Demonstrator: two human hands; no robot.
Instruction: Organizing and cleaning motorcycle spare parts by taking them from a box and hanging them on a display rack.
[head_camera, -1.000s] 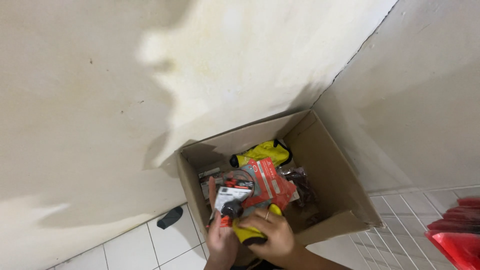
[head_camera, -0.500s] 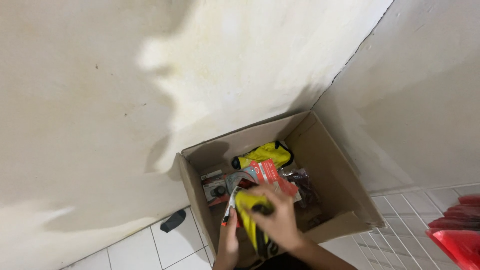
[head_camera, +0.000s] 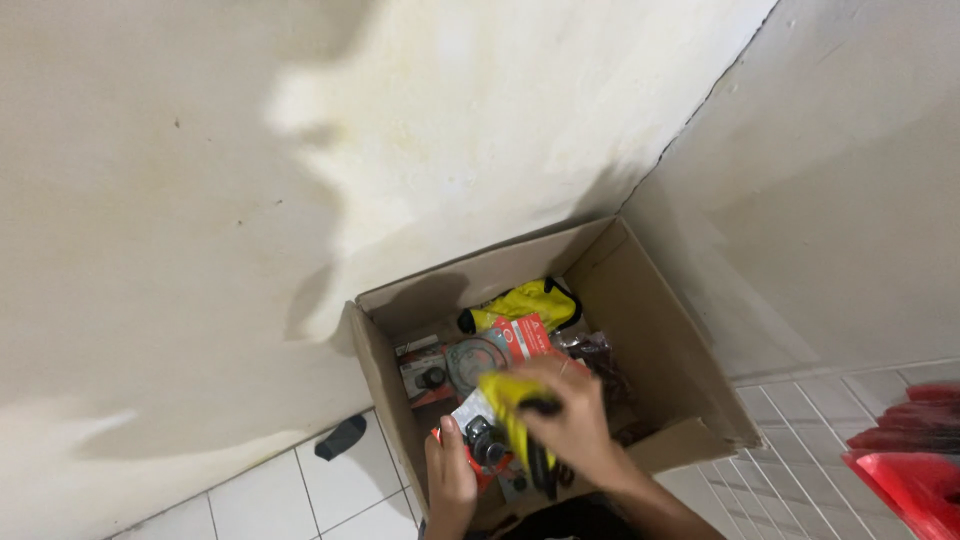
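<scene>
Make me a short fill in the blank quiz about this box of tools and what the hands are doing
The cardboard box sits on the floor in a ____ where two walls meet.
The right hand grips a tool whose handle is ____ and black.
The left hand holds a packaged item at the box's ____ edge.
A small dark object lies on the white ____ left of the box.

Missing words: corner; yellow; near; tiles

A plain corner of a home, likely a storage or utility spot. Stained cream walls (head_camera: 200, 200) meet over a white tiled floor (head_camera: 250, 500), where an open cardboard box (head_camera: 660, 330) of packaged hardware and tools stands against the corner.
</scene>
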